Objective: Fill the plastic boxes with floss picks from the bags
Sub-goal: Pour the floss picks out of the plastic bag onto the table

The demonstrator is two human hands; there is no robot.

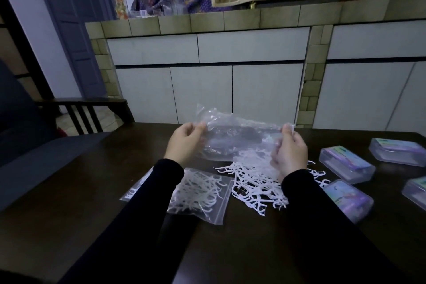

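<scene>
Holding a clear bag (242,136) up at the middle of the frame, the left hand (186,143) and the right hand (289,152) each pinch one upper corner of it. A few floss picks seem to remain inside. Below it a pile of loose picks (251,182) lies on the dark table (69,203); a full bag (200,193) is lower left of the pile. Four closed boxes (347,163) wait at the right. Strong shaking could scatter picks off the table.
</scene>
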